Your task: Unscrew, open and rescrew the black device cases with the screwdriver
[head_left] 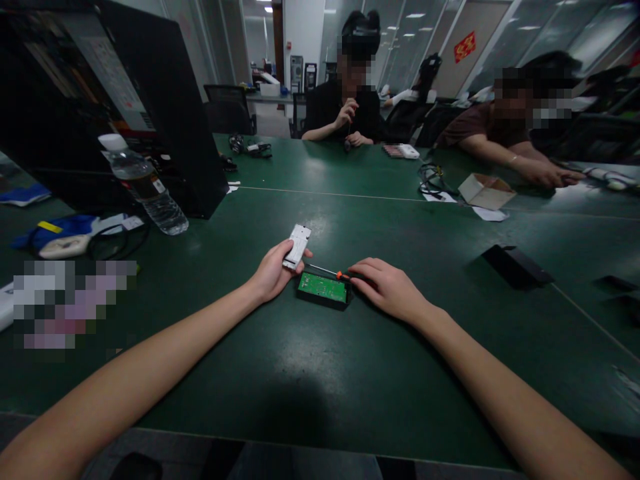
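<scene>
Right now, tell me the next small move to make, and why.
Probably lay the silver-coloured plate on the green table: it occupies the left hand, while the right hand seems to hold the screwdriver, so neither appears free to steady the black case with the green circuit board.

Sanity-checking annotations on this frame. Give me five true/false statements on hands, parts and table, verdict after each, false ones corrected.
1. The left hand holds a flat, silver-coloured rectangular plate. True.
2. The right hand holds a thin-shafted screwdriver with orange on its handle. True.
3. The green rectangular circuit board is in the left hand. False: it sits in a shallow black case on the dark green table.
4. The clear plastic bottle has no cap. False: a white cap is on it.
5. An open beige box sits beyond the right hand, to its right. True.
</scene>
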{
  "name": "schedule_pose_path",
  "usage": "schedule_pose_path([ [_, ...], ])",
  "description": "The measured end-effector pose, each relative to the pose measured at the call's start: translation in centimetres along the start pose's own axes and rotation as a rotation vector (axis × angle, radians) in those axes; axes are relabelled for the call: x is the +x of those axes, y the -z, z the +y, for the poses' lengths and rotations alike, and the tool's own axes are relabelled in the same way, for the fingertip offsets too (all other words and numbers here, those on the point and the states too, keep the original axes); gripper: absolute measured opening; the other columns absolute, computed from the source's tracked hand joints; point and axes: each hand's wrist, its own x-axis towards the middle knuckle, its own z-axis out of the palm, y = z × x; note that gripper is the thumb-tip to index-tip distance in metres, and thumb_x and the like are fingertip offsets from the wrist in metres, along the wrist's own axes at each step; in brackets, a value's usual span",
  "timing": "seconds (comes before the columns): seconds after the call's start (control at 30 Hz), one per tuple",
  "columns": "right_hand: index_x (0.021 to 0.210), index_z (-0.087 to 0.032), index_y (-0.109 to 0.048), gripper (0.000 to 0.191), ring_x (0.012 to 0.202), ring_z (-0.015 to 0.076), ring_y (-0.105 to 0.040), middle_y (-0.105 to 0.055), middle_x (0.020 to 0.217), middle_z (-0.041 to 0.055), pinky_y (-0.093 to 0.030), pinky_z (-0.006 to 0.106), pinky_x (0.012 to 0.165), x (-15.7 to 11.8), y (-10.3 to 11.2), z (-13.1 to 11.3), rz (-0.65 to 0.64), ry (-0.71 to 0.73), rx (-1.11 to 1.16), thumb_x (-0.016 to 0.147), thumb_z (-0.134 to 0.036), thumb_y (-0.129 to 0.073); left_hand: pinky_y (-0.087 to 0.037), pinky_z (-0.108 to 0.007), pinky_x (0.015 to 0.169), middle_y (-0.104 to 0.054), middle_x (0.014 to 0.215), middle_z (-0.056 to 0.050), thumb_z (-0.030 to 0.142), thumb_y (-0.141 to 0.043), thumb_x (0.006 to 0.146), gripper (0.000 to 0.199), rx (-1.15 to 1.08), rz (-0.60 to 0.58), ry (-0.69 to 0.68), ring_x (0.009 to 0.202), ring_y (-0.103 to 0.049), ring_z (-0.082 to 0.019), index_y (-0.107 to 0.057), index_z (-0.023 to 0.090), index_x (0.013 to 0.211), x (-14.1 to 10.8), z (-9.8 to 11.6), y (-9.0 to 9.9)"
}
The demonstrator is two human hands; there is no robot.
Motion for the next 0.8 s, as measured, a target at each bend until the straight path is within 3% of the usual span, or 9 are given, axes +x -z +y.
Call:
schedule_pose_path([
  [0.2, 0.119, -0.020, -0.067, 0.032, 0.104, 0.0263, -0.065, -0.071, 0.114, 0.0130, -0.056, 0.047, 0.091, 0.0, 0.2, -0.2, 0.040, 0.048, -0.001, 0.105, -0.038, -0.045, -0.042, -0.023, 0.053, -0.073, 0.081, -0.010, 0.028, -0.050, 0.101, 0.024, -0.021, 0.003, 0.013, 0.051, -0.054, -0.010, -0.064, 0.009, 0.103, 0.2, -0.1, 0.2],
  [0.4, 0.141, -0.018, -0.051, 0.051, 0.127, 0.0315, -0.058, -0.060, 0.139, 0.0184, -0.050, 0.054, 0.105, -0.1, -1.0, -4.4, 0.128, 0.165, 0.055, 0.099, -0.045, -0.058, -0.044, -0.023, 0.054, -0.073, 0.080, -0.009, 0.035, -0.048, 0.103, 0.031, -0.023, 0.000, 0.024, 0.051, -0.055, -0.011, -0.065, 0.010, 0.103, 0.2, -0.1, 0.2],
  [0.57, 0.153, -0.019, -0.040, 0.054, 0.128, 0.0328, -0.059, -0.058, 0.142, 0.0191, -0.052, 0.056, 0.106, 0.1, -2.5, -7.1, 0.056, 0.125, -0.007, 0.100, -0.027, -0.052, -0.046, -0.024, 0.059, -0.072, 0.083, -0.009, 0.037, -0.043, 0.105, 0.035, -0.012, 0.009, 0.041, 0.052, -0.055, -0.011, -0.065, 0.010, 0.096, 0.0, 0.0, 0.0],
  [0.7, 0.149, -0.012, -0.046, 0.051, 0.120, 0.0337, -0.061, -0.061, 0.136, 0.0221, -0.054, 0.055, 0.101, -0.7, -1.5, -8.7, -0.020, 0.107, -0.083, 0.099, -0.020, -0.049, -0.045, -0.025, 0.058, -0.072, 0.083, -0.009, 0.037, -0.048, 0.103, 0.032, 0.006, 0.013, 0.053, 0.053, -0.055, -0.011, -0.065, 0.010, 0.100, 0.0, 0.2, 0.0],
  [0.8, 0.149, -0.018, -0.046, 0.050, 0.119, 0.0298, -0.061, -0.062, 0.137, 0.0177, -0.054, 0.051, 0.101, -2.9, 0.3, -9.3, -0.051, 0.092, -0.071, 0.100, -0.019, -0.048, -0.045, -0.026, 0.056, -0.072, 0.085, -0.010, 0.038, -0.057, 0.098, 0.030, 0.004, -0.008, 0.057, 0.055, -0.056, -0.013, -0.066, 0.010, 0.101, 0.0, 0.4, 0.1],
])
